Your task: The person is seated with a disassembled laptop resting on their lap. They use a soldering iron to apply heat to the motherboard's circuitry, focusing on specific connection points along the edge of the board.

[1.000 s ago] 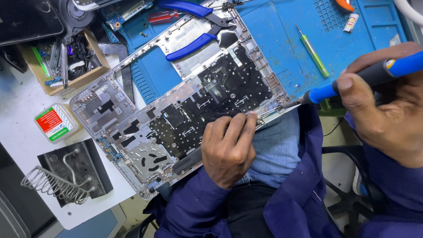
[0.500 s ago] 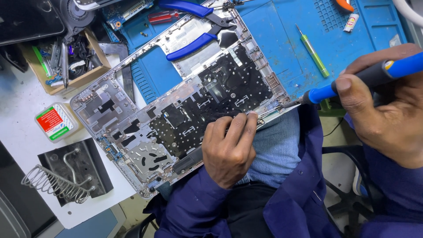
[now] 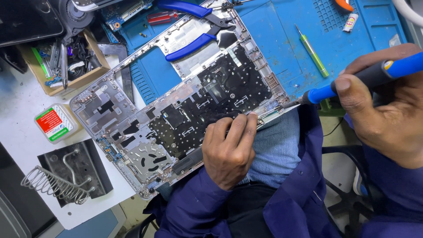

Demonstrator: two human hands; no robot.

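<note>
Two bare hands work over one stripped laptop chassis (image 3: 176, 101) that runs diagonally from the middle left of the frame to the centre, partly on a blue repair mat (image 3: 282, 48) and partly over the person's lap. One left hand (image 3: 229, 150) at lower centre presses curled fingertips onto the chassis's near edge, gripping nothing. One right hand (image 3: 387, 114) at the right edge has its fingers wrapped around one blue-handled soldering iron (image 3: 352, 83), its tip touching the chassis's right corner. One pair of blue pliers (image 3: 194, 26) lies at upper centre, one green screwdriver (image 3: 312, 50) right of it, one coiled iron stand (image 3: 61, 180) at lower left. Both hands and the iron sit as they did half a second ago. The iron's rear end is cut off at the right edge.
</note>
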